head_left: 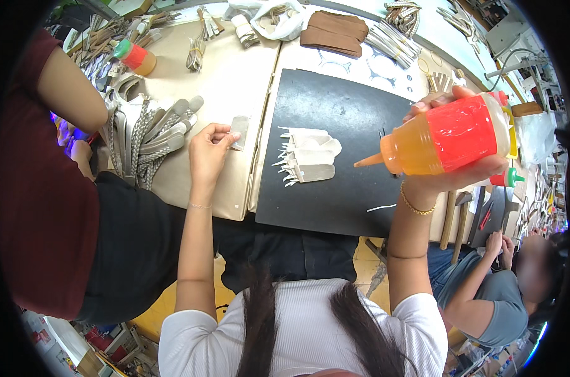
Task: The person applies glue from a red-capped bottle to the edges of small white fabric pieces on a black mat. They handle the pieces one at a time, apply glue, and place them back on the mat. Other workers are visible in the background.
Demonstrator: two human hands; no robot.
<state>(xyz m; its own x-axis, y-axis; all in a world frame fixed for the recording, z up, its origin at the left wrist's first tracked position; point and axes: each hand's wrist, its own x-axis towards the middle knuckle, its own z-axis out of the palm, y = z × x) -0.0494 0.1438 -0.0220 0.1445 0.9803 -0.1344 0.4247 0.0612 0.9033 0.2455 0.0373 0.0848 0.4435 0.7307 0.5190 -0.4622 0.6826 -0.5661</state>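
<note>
My left hand [207, 151] pinches a small, flat, grey-beige strip [239, 131] between thumb and fingers, low over the tan tabletop left of the black mat. Raised above the mat's right side, my right hand [451, 180] wraps round a squeeze bottle [464, 133] with a red label, amber liquid and an orange pointed nozzle. The bottle lies tilted on its side, its nozzle pointing left. Below and left of that tip, several pale strap pieces [307, 154] with rounded ends and frayed tails lie side by side on the black mat [354, 103].
Braided straps [137, 135] are heaped at the left beside another glue bottle [136, 58]. Brown strips [334, 32] and pale strip bundles [393, 44] lie behind the mat. Hammers [461, 220] rest at its right. One person [52, 188] stands close left; another [486, 301] sits right.
</note>
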